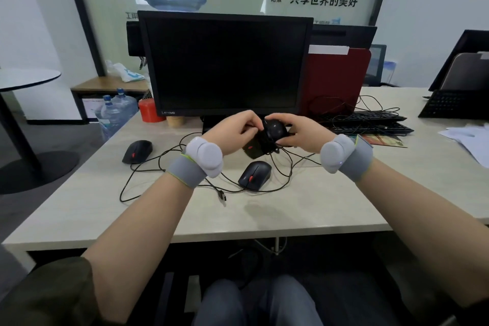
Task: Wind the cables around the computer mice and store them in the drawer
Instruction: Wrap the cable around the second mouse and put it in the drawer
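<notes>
A black mouse (275, 128) is lifted above the desk in front of the monitor. My right hand (301, 132) grips it from the right side. My left hand (236, 132) pinches its black cable at the mouse's left edge. Beneath the hands another black mouse (253, 149) lies partly hidden. Two more black mice with red wheels lie on the desk: one (137, 151) at the left, one (254, 175) in the middle. Their loose cables (158, 164) sprawl over the desk, and a USB plug (221, 195) lies near the front. No drawer is in view.
A dark monitor (225, 66) stands right behind my hands. Two stacked keyboards (367, 122) lie to the right, a laptop (449, 103) and papers (471, 140) farther right. A red cup (150, 111) stands at the monitor's left. Water bottles (116, 111) stand on the floor.
</notes>
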`<state>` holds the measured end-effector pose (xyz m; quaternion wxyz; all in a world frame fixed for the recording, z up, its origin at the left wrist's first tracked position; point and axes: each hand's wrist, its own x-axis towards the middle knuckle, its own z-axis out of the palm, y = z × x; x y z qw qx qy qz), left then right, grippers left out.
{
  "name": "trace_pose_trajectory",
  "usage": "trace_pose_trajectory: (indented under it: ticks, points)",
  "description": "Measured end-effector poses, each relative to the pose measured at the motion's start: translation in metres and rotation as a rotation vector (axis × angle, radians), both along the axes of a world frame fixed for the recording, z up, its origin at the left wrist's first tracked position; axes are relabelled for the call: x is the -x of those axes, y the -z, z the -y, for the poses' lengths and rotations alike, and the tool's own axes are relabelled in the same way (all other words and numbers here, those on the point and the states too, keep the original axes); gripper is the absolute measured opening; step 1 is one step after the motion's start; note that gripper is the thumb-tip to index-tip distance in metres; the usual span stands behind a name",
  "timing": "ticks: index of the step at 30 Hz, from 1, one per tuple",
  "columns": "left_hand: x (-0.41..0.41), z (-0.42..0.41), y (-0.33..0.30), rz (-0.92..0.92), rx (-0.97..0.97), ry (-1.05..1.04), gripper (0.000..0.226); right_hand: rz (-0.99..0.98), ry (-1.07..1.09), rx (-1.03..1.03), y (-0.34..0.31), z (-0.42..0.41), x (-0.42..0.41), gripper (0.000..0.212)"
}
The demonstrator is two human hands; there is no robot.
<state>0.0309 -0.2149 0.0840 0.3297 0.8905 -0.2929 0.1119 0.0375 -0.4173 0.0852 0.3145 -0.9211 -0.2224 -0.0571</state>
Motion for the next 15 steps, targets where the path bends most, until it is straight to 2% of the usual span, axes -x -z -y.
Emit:
trace_pose_trajectory:
  ticks: [3, 7, 11, 15]
  points:
    - [0.000, -0.012, -0.008, 0.023, 0.090, 0.090, 0.011, -0.173, -0.132, -0.131, -0.002, -0.001, 0.006, 0.053]
    - [0.000, -0.026, -0.022, -0.029, 0.231, 0.118, 0.015, -0.448, -0.314, -0.505, 0.000, -0.005, 0.006, 0.051]
    - [0.004, -0.031, -0.027, -0.245, 0.521, 0.265, 0.013, -0.650, -0.468, -0.730, -0.001, -0.011, 0.007, 0.047]
    - [0.011, -0.026, -0.023, -0.552, 0.936, 0.319, 0.026, -0.627, -0.493, -0.953, -0.004, -0.025, 0.008, 0.043]
